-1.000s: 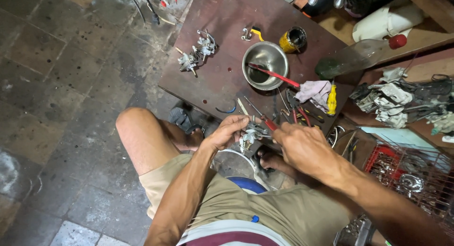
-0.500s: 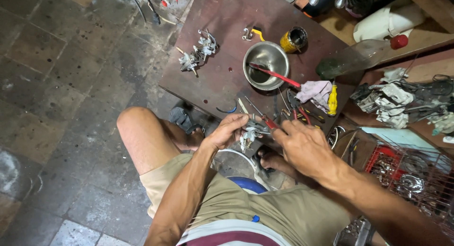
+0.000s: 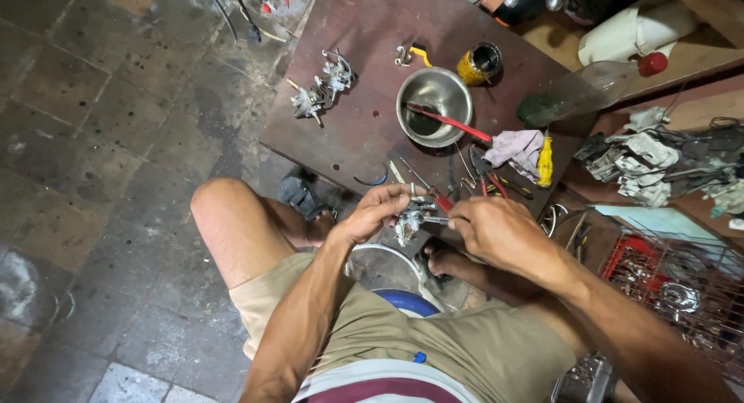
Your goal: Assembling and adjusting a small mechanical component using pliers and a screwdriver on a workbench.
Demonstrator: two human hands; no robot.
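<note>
Carburetor [image 3: 408,222] stays gripped by left hand [image 3: 377,214]; right hand [image 3: 496,231] unmoved.

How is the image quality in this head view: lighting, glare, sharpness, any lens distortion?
Head view: dim, uneven light with dark corners; bright glare on the steel bowl and the wet-looking floor; mostly sharp, though the small metal part between the left hand and right hand is too fine to resolve; wide-angle stretch enlarges the forearms near the bottom edge.
</note>
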